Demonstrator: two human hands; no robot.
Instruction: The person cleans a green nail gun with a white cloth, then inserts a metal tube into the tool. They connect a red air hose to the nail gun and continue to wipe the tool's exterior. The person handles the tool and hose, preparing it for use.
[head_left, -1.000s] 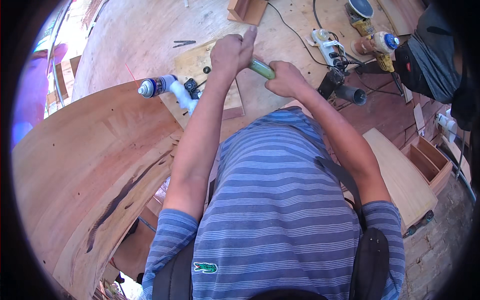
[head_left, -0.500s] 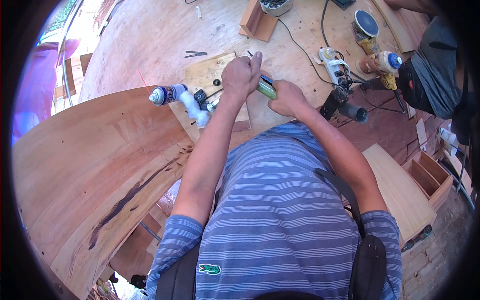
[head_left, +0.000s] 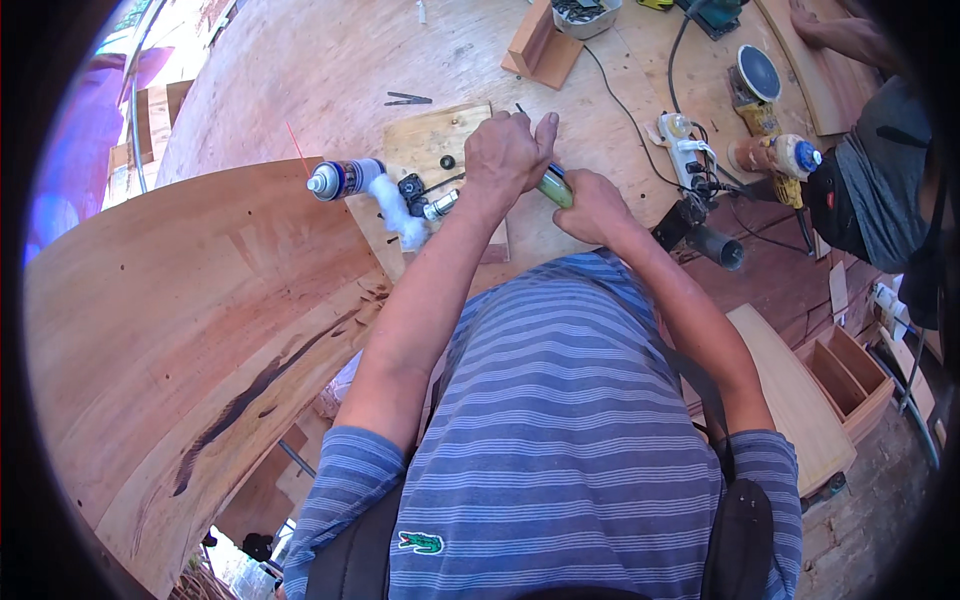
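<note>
The table [head_left: 300,105] occupied the upper part of the view. The curved panel [head_left: 200,270] was located at left, beside it. The board [head_left: 425,132] lay flat on the table. The left hand [head_left: 503,155] was positioned over the board's right edge; its fingers were curled with tips hidden, and whether they gripped could not be told. The right hand [head_left: 598,207] was just beside it. The can [head_left: 347,180] lay on its side near the panel's upper edge. White wadding [head_left: 398,208] lay between can and metal fitting [head_left: 441,205]. The green tube [head_left: 556,190] ran diagonally between both hands: the right fingers were closed around its near end; the left hand covered its far part. The black ring [head_left: 447,161] rested on the board.
</note>
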